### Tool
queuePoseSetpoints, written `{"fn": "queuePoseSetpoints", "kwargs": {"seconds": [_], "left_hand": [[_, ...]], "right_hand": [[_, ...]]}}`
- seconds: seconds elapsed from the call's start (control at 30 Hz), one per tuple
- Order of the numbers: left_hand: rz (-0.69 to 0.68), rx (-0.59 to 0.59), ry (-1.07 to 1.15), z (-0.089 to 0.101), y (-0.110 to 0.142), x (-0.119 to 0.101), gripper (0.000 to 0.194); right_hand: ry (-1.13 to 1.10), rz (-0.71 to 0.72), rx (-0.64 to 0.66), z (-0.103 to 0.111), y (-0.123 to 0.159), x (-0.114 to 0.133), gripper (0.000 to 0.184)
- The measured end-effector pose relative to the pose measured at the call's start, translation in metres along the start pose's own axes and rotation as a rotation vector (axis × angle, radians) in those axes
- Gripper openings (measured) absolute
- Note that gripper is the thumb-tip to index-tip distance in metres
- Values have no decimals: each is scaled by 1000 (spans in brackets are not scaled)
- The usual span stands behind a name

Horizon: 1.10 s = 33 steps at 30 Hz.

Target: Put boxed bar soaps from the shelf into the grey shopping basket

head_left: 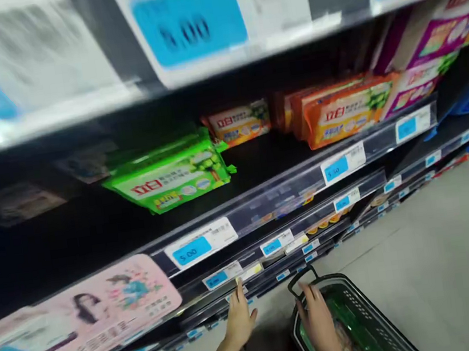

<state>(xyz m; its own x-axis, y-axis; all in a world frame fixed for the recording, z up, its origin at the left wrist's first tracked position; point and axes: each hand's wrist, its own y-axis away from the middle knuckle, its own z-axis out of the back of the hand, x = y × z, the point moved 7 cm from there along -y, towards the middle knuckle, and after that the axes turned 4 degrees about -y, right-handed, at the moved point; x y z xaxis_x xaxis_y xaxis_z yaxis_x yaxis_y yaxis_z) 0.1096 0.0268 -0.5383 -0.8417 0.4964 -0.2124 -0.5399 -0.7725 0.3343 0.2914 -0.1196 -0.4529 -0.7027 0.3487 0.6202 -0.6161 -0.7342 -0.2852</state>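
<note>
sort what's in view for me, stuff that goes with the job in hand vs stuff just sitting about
Seemingly with the job:
- shopping basket, right hand over it, grip unclear
- lower shelf edge, left hand near it, contact unclear

Just about:
- green packs
- orange packs
- pink sign

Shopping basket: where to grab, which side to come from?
Probably the black handle loop, from above: it juts past the rim of the shopping basket toward the shelves, and its open middle should let fingers wrap around. The right hand is right by it.
</note>
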Motion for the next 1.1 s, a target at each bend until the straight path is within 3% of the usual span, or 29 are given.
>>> {"fn": "queuePoseSetpoints", "kwargs": {"seconds": [0.1,0.17,0.27,0.4,0.53,0.6,0.73,0.8,0.9,0.97,1.1], "left_hand": [[-3,-68,-35,-18,1,11,77],[-28,-161,-39,-26,-1,18,73],[-101,-346,20,-32,-6,26,72],[-157,-549,163,-36,-4,35,72],[-242,-707,359,-30,20,44,72],[-389,-583,525,-28,33,41,69],[-621,-5,874,-16,62,16,82],[-695,185,937,3,84,2,96],[-826,312,904,34,124,-9,114],[-887,371,825,45,157,-6,107],[-873,344,816,34,208,21,84]], "right_hand": [[228,137,67,-26,-57,13,37],[351,251,135,-42,-91,23,30],[413,327,148,-54,-113,27,27],[210,353,101,-54,-94,16,29],[-364,263,-3,-39,-48,-2,32],[-619,153,-34,-33,-19,-10,30],[-916,-28,39,-33,44,-1,29],[-981,-70,93,-34,76,13,38],[-1027,-78,167,-33,120,38,59],[-1041,-92,230,-33,150,55,66],[-1025,-124,311,-29,214,82,58]]}}
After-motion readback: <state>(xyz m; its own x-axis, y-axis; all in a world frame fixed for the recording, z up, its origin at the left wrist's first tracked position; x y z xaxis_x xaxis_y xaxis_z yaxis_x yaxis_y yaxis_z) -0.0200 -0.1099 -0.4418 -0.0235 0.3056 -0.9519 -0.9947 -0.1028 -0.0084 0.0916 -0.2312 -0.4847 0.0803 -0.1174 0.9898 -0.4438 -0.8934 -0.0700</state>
